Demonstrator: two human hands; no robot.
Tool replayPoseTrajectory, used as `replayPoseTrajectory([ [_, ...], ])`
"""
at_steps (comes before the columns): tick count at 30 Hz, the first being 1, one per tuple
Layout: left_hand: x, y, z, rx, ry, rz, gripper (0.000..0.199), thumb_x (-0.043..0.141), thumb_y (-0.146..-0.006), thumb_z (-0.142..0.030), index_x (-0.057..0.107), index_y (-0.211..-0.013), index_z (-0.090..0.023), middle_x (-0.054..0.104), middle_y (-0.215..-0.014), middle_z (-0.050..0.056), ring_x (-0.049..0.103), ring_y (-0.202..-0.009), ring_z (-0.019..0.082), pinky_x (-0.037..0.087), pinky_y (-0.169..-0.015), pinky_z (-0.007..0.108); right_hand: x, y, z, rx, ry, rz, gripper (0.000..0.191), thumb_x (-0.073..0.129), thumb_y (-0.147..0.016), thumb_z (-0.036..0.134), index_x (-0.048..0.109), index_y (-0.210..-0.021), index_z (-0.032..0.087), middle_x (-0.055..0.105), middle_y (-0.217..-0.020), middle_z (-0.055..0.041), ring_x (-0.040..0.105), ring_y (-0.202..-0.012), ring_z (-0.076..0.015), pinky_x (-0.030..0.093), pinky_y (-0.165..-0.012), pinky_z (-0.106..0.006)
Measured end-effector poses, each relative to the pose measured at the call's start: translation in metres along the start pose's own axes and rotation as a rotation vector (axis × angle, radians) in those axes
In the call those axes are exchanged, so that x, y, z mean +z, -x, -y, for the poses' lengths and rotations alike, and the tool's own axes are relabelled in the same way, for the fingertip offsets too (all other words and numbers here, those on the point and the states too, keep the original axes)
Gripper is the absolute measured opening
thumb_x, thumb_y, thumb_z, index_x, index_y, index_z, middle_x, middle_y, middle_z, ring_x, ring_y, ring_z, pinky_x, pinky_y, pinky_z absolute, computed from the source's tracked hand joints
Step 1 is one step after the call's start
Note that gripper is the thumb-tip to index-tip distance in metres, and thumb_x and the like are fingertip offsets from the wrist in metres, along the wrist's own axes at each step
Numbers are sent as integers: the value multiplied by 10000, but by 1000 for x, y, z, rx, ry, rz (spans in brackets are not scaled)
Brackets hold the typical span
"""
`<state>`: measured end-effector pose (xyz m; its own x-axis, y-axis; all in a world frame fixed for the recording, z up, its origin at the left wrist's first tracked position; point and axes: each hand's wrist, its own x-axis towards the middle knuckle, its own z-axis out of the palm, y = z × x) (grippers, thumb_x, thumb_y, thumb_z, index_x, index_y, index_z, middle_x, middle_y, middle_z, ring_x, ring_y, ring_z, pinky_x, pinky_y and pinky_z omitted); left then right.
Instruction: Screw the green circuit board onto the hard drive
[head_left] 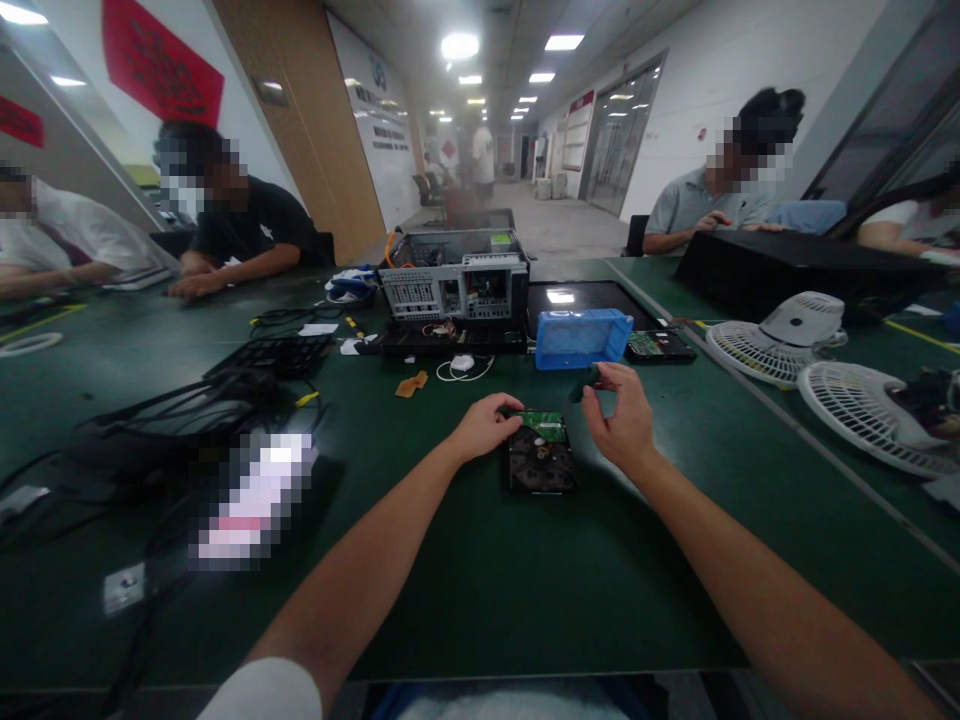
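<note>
A hard drive lies on the green table in front of me, with its green circuit board showing at the far end. My left hand grips its far left corner between thumb and fingers. Just to the right of the drive, raised a little above the table, my right hand pinches a short dark-handled tool; its tip is too dim to make out. Beyond my hands stands a blue plastic box, tipped on its side. A second drive-like part with a circuit board rests to the right of that box.
An opened computer case stands at the back. White fan grilles lie at the right, near a large black box. Black cables and a lit phone occupy the left. Co-workers sit on both sides.
</note>
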<state>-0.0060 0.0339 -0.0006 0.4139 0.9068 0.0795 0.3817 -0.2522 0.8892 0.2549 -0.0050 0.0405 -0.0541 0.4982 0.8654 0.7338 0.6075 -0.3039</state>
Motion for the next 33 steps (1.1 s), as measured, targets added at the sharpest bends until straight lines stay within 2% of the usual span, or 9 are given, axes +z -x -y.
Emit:
replayPoseTrajectory([
  [5, 1, 0, -1, 23, -21, -27, 321, 678, -877, -334, 686, -1163, -189, 639, -740, -16, 576, -600, 128, 429, -553, 231, 1, -1, -2, -17, -34, -13, 413, 639, -944, 273, 505, -1332, 235, 604, -1349, -151, 680, -1062, -259, 626, -848, -455],
  [10, 0, 0, -3, 14, -10, -12, 326, 675, -876, -331, 682, -1170, -189, 657, -768, -7, 593, -623, 134, 438, -563, 234, -1, -2, -4, -13, -20, -43, 390, 684, -928, 299, 511, -1274, 247, 623, -1367, -142, 683, -1111, -271, 631, -853, -475],
  [16, 0, 0, -2, 15, 1, -10, 332, 677, -879, -340, 677, -1174, -188, 654, -763, -10, 589, -612, 131, 441, -558, 234, -4, -4, -3, -19, 51, -54, 340, 706, -918, 328, 527, -1195, 245, 663, -1301, -128, 698, -1041, -259, 612, -877, -489],
  [22, -1, 1, -4, 6, -1, -5, 334, 679, -883, -342, 678, -1178, -187, 663, -771, -6, 601, -622, 136, 449, -560, 236, -6, -5, -1, -67, 61, -66, 299, 696, -913, 270, 544, -1169, 243, 673, -1214, -117, 688, -1001, -250, 600, -874, -475],
  [27, -1, 1, -6, -23, -1, 7, 349, 683, -881, -338, 674, -1194, -184, 656, -746, -10, 599, -607, 136, 443, -548, 234, -8, -7, 1, -78, 74, -65, 293, 684, -907, 244, 576, -1179, 233, 651, -1157, -120, 673, -986, -254, 611, -812, -447],
  [33, -1, 0, -4, 19, -26, -19, 332, 684, -874, -332, 688, -1168, -178, 658, -751, -10, 590, -610, 131, 438, -559, 233, -9, -9, 1, -80, 63, -74, 316, 695, -890, 212, 596, -1190, 238, 645, -1132, -112, 670, -996, -247, 622, -797, -416],
])
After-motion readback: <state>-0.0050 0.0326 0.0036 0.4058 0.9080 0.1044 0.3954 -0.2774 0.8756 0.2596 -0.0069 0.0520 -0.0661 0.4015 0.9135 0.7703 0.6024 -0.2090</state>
